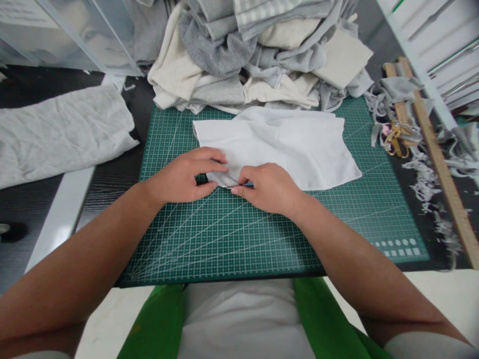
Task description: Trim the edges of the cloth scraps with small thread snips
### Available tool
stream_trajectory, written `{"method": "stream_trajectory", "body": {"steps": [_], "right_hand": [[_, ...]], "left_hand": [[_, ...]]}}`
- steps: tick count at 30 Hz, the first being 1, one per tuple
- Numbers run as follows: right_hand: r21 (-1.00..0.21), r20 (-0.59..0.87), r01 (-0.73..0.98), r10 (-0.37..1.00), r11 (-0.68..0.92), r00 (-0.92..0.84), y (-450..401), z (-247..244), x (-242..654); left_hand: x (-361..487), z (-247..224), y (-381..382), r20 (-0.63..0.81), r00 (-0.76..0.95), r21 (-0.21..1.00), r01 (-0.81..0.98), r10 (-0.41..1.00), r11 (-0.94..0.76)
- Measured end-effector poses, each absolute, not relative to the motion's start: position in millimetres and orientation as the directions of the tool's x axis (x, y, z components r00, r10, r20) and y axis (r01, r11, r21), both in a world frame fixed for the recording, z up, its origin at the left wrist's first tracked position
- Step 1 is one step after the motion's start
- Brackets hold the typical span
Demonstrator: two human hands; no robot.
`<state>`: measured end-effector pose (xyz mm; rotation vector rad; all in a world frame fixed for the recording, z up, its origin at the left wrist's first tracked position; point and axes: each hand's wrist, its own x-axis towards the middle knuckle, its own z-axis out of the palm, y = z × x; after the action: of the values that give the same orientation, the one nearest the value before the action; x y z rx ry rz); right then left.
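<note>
A white cloth (299,149) lies spread on a green cutting mat (247,239). At its lower left corner is my left hand (183,174), fingers stretched out over the fabric and thumb apart from them. My right hand (271,187) is closed around a small tool with a blue part (247,184) and a thin, pointed metal tip. That tip points left along the cloth's near edge, towards my left thumb. Most of the tool is hidden inside my fingers, so its exact kind does not show.
Behind the cloth rises a heap of grey and cream fabric (220,50). Grey cloth (63,134) lies at left, below a translucent bin (97,35). On the right are gold-handled scissors (396,142), a wooden ruler (441,164) and thread scraps (422,184).
</note>
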<state>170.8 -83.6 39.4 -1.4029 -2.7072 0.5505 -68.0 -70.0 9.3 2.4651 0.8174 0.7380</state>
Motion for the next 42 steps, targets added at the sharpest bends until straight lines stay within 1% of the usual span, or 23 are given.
{"method": "stream_trajectory", "body": {"steps": [4,6,8,11,13,16,20,23,26,30,34,37,42], "right_hand": [[-0.431,-0.133,0.783,0.826,0.449,-0.548,-81.9,39.6,171.5],[-0.467,-0.123,0.773,0.834,0.430,-0.538,-81.3,39.2,171.5],[-0.497,-0.104,0.760,0.840,0.419,-0.532,-80.9,38.6,171.4],[-0.527,-0.097,0.751,0.849,0.399,-0.519,-80.0,37.9,171.1],[-0.543,-0.100,0.746,0.853,0.384,-0.512,-79.3,37.5,170.9],[-0.569,-0.101,0.735,0.856,0.368,-0.507,-78.5,36.9,170.8],[-0.582,-0.100,0.728,0.856,0.364,-0.507,-78.1,36.3,171.4],[-0.558,-0.096,0.737,0.853,0.380,-0.513,-78.6,36.6,171.1],[-0.515,-0.108,0.761,0.850,0.395,-0.515,-79.3,37.2,170.2],[-0.453,-0.108,0.780,0.841,0.432,-0.529,-80.0,37.5,169.7],[-0.396,-0.103,0.773,0.812,0.496,-0.574,-81.1,37.1,170.9],[-0.377,-0.088,0.759,0.796,0.530,-0.599,-82.0,36.6,171.9],[-0.367,-0.072,0.745,0.782,0.557,-0.619,-82.5,36.3,173.1]], "left_hand": [[-67.2,9.3,-71.1,0.353,0.686,0.524,0.418,0.636,-0.742],[-65.5,9.6,-71.9,0.363,0.688,0.481,0.440,0.629,-0.758],[-63.4,10.3,-72.8,0.384,0.690,0.410,0.467,0.613,-0.783],[-60.8,12.1,-74.5,0.387,0.706,0.292,0.516,0.593,-0.806],[-59.6,13.2,-75.5,0.368,0.726,0.234,0.532,0.580,-0.814],[-58.4,14.2,-76.3,0.348,0.749,0.177,0.538,0.564,-0.824],[-58.2,15.3,-76.6,0.386,0.735,0.143,0.549,0.557,-0.823],[-59.2,16.6,-76.9,0.393,0.730,0.155,0.547,0.560,-0.822],[-60.4,17.1,-77.3,0.351,0.732,0.197,0.552,0.584,-0.810],[-60.9,16.5,-78.1,0.329,0.721,0.274,0.545,0.610,-0.792],[-60.1,18.8,-78.2,0.283,0.748,0.384,0.485,0.600,-0.786],[-59.5,22.0,-77.4,0.244,0.764,0.453,0.456,0.598,-0.766],[-59.8,23.9,-75.2,0.199,0.772,0.530,0.434,0.604,-0.729]]}}
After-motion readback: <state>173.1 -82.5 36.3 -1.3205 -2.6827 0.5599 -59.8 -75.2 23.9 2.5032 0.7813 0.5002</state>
